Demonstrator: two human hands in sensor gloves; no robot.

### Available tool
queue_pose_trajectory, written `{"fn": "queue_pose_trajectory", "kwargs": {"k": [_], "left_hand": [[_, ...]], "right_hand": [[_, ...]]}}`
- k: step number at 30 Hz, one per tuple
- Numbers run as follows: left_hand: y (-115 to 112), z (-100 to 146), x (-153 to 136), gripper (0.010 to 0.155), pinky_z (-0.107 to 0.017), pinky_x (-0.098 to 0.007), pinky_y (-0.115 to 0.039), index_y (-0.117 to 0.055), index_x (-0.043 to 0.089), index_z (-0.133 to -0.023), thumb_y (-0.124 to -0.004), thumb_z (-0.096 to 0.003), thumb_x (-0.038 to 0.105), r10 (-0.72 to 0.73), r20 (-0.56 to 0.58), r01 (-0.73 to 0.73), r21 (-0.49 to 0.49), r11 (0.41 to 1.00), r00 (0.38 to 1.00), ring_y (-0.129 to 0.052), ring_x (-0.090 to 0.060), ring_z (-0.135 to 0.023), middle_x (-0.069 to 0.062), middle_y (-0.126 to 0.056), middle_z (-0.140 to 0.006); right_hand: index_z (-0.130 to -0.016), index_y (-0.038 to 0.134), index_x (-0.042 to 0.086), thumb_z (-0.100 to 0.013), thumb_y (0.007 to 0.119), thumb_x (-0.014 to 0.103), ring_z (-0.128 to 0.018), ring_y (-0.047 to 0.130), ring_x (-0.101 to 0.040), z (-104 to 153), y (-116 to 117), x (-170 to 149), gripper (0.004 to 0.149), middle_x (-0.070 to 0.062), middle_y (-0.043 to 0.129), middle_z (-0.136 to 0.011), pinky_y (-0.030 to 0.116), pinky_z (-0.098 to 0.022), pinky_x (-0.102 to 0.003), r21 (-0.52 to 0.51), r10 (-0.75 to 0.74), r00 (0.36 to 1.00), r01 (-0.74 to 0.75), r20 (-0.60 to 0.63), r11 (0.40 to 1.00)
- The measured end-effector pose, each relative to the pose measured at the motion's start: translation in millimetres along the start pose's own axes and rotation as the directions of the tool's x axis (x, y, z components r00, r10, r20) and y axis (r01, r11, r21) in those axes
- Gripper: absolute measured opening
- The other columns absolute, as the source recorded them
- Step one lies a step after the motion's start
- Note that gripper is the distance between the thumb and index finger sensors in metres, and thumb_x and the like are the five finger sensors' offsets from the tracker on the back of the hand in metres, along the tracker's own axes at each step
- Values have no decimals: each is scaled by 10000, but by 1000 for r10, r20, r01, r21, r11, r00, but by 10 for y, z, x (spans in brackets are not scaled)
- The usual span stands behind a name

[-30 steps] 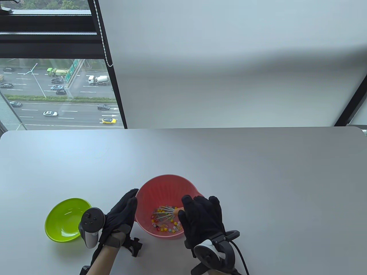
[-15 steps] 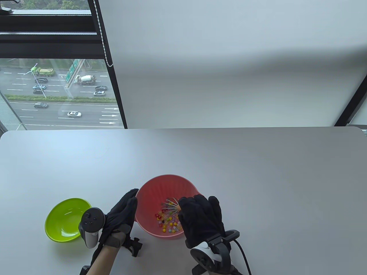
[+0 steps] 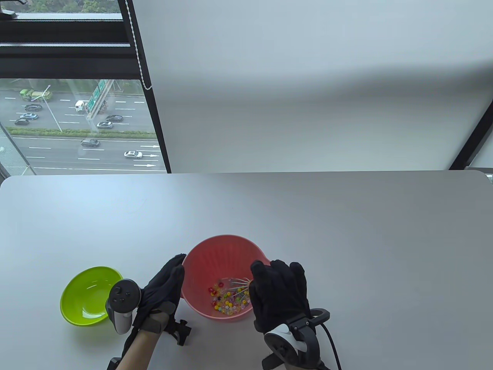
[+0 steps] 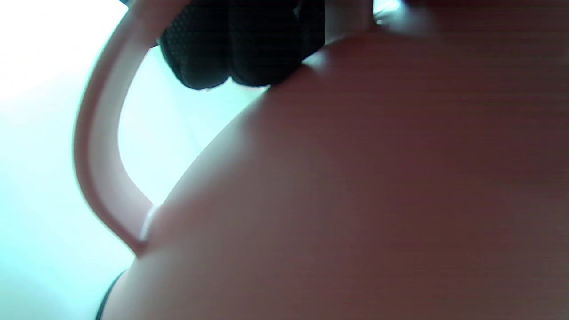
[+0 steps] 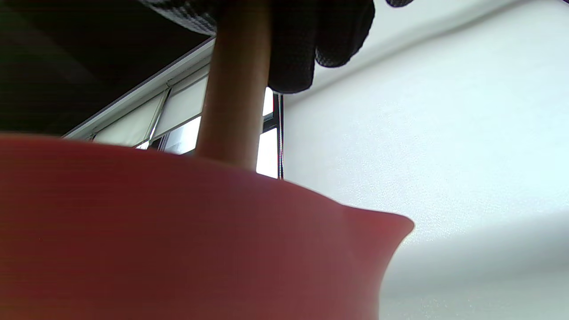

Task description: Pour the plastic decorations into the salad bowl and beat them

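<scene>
A pink salad bowl point(image 3: 225, 246) stands near the table's front edge with several coloured plastic beads point(image 3: 227, 302) in its bottom. My right hand point(image 3: 269, 287) hovers over the bowl's right rim and grips the wooden handle point(image 5: 235, 89) of a whisk. The whisk's wires point(image 3: 237, 284) reach down among the beads. My left hand point(image 3: 167, 283) lies with straight fingers against the bowl's left side. In the left wrist view its fingertips point(image 4: 240, 53) touch the bowl wall point(image 4: 355, 186) inside the bowl's handle loop point(image 4: 95, 146).
An empty lime-green bowl point(image 3: 90, 295) sits left of my left hand. The white table point(image 3: 346, 231) stretches away behind and to the right. A window and a white blind stand beyond the far edge.
My right hand has shifted right and slightly toward the front edge, sweeping the whisk across the bowl. The beads have been stirred about. My left hand stays against the bowl.
</scene>
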State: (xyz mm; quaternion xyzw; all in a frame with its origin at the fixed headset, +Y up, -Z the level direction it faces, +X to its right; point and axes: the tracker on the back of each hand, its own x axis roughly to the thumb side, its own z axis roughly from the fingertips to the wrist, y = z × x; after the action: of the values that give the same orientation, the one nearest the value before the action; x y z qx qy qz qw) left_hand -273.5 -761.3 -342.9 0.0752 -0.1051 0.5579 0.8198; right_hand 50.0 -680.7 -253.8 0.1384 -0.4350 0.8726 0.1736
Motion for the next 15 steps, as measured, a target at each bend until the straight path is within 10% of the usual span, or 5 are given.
{"fn": "queue_pose_trajectory", "kwargs": {"k": [15], "left_hand": [[-1, 3, -1, 660, -741, -610, -497, -674, 189, -1045, -568, -575, 641, 1, 0, -1, 1, 1000, 1000, -828, -368, -759, -34, -851, -743]], "right_hand": [[-1090, 471, 356, -605, 648, 567, -911, 725, -194, 46, 129, 87, 558, 136, 816, -903, 431, -789, -508, 69, -65, 998, 66, -19, 995]]}}
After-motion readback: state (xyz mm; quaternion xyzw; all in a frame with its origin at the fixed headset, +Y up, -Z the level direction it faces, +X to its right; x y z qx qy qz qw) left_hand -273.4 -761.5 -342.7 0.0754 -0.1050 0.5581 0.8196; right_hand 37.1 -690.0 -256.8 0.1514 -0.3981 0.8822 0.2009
